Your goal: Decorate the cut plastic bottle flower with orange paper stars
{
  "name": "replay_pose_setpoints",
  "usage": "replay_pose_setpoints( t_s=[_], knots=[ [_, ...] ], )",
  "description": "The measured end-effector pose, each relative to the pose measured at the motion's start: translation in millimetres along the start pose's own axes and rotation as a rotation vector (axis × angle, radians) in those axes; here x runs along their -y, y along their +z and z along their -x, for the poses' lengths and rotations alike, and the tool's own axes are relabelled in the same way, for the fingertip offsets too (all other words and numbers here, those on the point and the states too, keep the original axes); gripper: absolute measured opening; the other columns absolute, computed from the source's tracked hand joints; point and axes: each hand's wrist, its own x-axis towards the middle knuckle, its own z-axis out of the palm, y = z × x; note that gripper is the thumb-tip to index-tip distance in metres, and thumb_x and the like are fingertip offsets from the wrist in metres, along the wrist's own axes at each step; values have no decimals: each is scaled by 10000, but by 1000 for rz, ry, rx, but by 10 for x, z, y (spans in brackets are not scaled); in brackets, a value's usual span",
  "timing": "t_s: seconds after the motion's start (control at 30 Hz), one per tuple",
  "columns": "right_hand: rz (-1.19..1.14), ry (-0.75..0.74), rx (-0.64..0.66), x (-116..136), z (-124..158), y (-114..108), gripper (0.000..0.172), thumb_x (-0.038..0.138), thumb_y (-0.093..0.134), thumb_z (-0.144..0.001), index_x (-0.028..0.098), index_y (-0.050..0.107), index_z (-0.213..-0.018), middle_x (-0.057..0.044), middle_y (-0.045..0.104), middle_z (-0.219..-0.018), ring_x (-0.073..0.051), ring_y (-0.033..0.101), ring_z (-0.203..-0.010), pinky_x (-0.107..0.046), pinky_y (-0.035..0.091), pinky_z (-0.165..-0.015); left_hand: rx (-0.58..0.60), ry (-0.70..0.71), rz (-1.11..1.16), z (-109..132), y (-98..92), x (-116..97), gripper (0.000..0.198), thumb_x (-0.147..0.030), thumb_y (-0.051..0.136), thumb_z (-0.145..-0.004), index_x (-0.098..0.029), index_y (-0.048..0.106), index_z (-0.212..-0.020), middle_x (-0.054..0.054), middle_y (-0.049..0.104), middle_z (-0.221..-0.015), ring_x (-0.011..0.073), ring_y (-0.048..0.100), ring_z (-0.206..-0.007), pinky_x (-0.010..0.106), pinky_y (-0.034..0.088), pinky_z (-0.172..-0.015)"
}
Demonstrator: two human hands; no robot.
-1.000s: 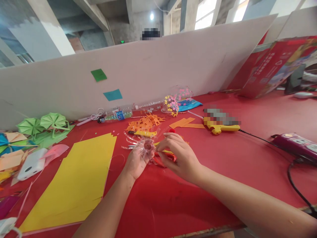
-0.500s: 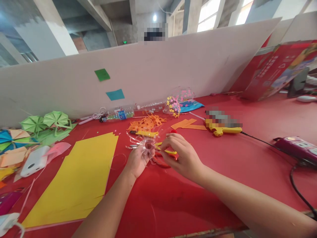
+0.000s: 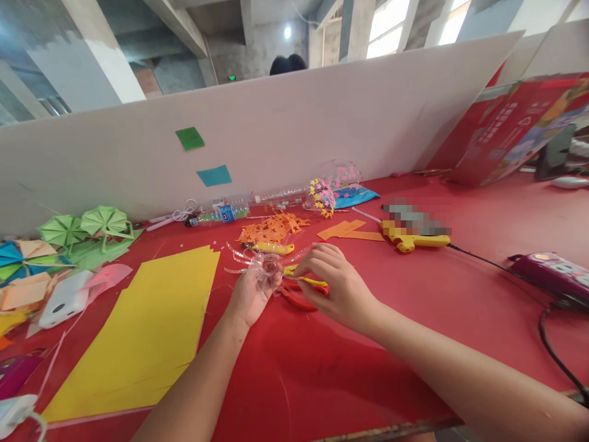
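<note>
My left hand (image 3: pixel 253 294) is closed around a cut clear plastic bottle (image 3: pixel 270 265), its round opening facing up towards me. Thin clear strips fan out from its cut edge, several of them to the left. My right hand (image 3: pixel 334 276) is beside it, fingers bent and pinched at a strip on the right side; the fingertips are partly hidden. Under and behind the right fingers lie yellow handles (image 3: pixel 317 282) of a tool and a red-orange handle (image 3: pixel 299 299). A yellow-handled tool (image 3: pixel 273 248) rests just beyond the bottle.
Yellow paper sheets (image 3: pixel 138 319) lie at left. Beyond my hands are orange paper scraps (image 3: pixel 271 228), orange strips (image 3: pixel 345 229) and a labelled bottle (image 3: pixel 230 212). A yellow glue gun (image 3: pixel 414 241) with a black cord is at right. A white partition (image 3: pixel 276 129) stands behind the red table.
My left hand has shifted slightly left with the cut bottle, away from the right hand. My right hand has barely moved.
</note>
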Motion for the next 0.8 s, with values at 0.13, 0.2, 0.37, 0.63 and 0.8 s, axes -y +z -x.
replay_pose_setpoints(
  t_s=[0.13,0.2,0.37,0.63,0.8],
  knots=[
    [5,8,-24,-4,0,23,165,67,492,-807,217,463,-745,-1,571,-703,-157,480,-681,-318,415,-729,-6,6,-9,0,7,-8,79,-184,584,-824,-126,637,-819,37,630,-666,96,573,-540,194,475,-517],
    [12,17,-48,-7,-2,29,174,81,488,-830,219,435,-739,3,548,-695,-154,474,-673,-313,410,-719,0,5,-16,-5,-1,-2,70,-174,588,-812,-123,635,-820,42,637,-677,97,574,-539,194,469,-507],
    [32,13,-54,-7,-2,19,150,83,490,-843,217,472,-778,3,545,-693,-157,473,-675,-319,406,-730,42,10,-31,-17,-39,22,86,-172,601,-801,-115,651,-842,41,639,-695,92,577,-551,186,478,-533],
    [52,-21,-42,25,7,5,175,99,517,-819,218,547,-944,-19,627,-782,-182,517,-744,-354,416,-793,50,-2,-18,-27,-63,57,78,-187,615,-812,-135,657,-853,27,641,-711,102,618,-617,187,501,-569],
    [41,-33,-89,32,11,-2,197,86,517,-801,214,534,-950,-24,634,-797,-178,528,-743,-384,423,-850,58,6,-17,-21,-46,38,113,-198,583,-835,-119,662,-850,26,629,-677,91,584,-570,186,486,-545]
  ],
)
